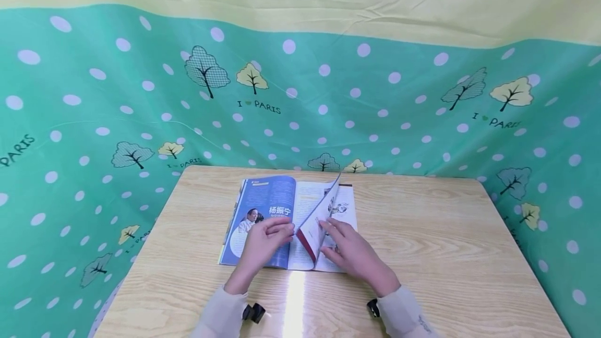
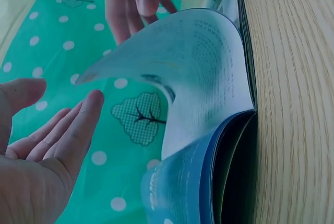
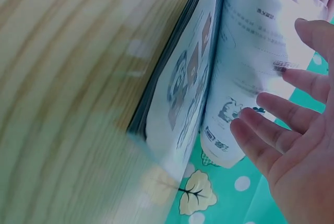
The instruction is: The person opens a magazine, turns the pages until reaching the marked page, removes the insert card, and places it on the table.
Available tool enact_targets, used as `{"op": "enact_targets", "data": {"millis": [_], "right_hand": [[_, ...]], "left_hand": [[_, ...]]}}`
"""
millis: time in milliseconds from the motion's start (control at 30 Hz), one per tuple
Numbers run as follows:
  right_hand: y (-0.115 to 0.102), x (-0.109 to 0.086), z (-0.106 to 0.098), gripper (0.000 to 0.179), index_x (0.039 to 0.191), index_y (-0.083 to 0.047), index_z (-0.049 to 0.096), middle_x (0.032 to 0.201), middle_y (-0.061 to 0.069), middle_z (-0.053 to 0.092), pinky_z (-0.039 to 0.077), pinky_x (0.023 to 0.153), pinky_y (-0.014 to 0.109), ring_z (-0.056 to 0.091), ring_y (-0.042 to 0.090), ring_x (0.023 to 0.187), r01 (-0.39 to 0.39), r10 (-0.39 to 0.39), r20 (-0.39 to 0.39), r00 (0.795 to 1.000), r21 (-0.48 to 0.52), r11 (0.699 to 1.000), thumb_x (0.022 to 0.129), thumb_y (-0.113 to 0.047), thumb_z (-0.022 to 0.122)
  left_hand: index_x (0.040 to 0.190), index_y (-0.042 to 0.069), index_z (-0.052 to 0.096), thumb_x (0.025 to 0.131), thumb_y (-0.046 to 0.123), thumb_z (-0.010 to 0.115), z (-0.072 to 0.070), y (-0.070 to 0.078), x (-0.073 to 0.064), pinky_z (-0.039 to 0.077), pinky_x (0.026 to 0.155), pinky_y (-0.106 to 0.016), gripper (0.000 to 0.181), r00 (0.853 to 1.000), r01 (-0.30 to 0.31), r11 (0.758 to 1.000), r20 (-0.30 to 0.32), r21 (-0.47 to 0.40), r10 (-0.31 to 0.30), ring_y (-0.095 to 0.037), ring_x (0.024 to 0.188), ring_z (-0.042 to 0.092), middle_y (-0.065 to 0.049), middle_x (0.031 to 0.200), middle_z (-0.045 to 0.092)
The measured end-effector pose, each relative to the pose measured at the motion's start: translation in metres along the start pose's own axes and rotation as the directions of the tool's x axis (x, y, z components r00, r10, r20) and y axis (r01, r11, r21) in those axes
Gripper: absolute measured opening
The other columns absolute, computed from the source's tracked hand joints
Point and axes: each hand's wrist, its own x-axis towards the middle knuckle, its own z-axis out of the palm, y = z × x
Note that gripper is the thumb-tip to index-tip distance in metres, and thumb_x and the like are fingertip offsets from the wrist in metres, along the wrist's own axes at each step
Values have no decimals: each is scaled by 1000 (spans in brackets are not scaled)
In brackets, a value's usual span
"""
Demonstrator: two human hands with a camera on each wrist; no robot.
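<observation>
An open magazine (image 1: pixel 307 197) lies on the table, its left page blue with a printed portrait and large white characters. One leaf (image 1: pixel 323 212) stands up from the right side, bent over toward the left; its curve shows in the left wrist view. My right hand (image 1: pixel 354 252) is on the leaf's right side, fingers spread and fingertips at the printed surface (image 3: pixel 242 51). Over the magazine's inner left page hovers my left hand (image 1: pixel 264 241). In the left wrist view its fingers are extended, thumb apart, with a gap between fingertips and the leaf's edge.
The magazine sits toward the far edge of a light wooden table (image 1: pixel 422 233). Behind and beside the table hangs a green cloth (image 1: pixel 324 98) with white dots and printed trees. Dark bands (image 1: pixel 254 312) circle both wrists over pale sleeves.
</observation>
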Motion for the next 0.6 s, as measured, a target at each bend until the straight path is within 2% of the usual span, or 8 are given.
{"op": "enact_targets", "data": {"millis": [200,367,600], "right_hand": [[-4,5,4,66,154,-21,40,155,11,41,43,112,47,45,30,136,50,-51,-9,999,-58,997,97,-42,65],[-4,6,6,66,155,-21,40,156,8,40,38,115,47,41,29,139,57,-57,0,998,-126,990,98,-44,63],[-6,6,6,67,154,-18,40,156,9,40,37,115,50,40,31,139,61,-63,-5,998,-146,987,97,-44,64]], "left_hand": [[121,-9,64,91,13,75,6,-3,1,63,78,-35,39,1000,3,999,-3,38,-3,-31,92,72,-22,106,72],[121,-11,64,91,9,74,7,-5,0,63,76,-32,37,1000,0,997,4,73,0,-30,90,73,-21,102,73],[118,-11,65,91,5,72,6,-5,1,63,74,-31,32,1000,-3,995,1,102,3,-28,85,74,-19,99,74]]}}
